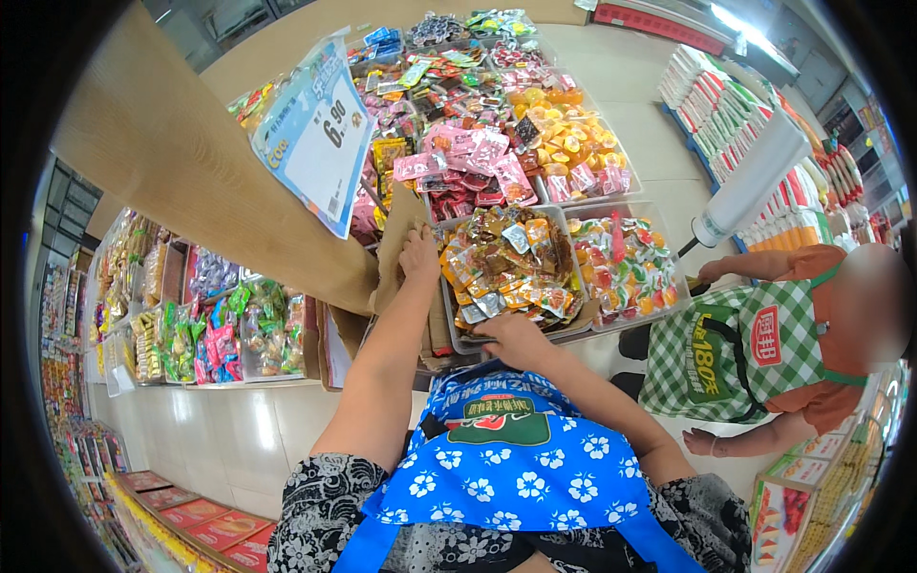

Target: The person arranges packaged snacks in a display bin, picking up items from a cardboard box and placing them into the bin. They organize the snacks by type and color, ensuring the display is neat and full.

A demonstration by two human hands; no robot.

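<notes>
My left hand grips a torn brown cardboard flap beside the wooden-patterned pillar. At the near rim of a clear plastic tray, my right hand has its fingers curled over the edge. Small orange, silver and brown snack packets fill this tray in a heap. A second clear tray stands against its right side, holding fruit-printed wrapped sweets. Pink snack packets are piled just behind.
A wood-grain pillar rises close on the left, with a price sign before it. A person in a green checked apron stands at right. A roll of plastic bags stands near them. Stacked sacks lie beyond the aisle.
</notes>
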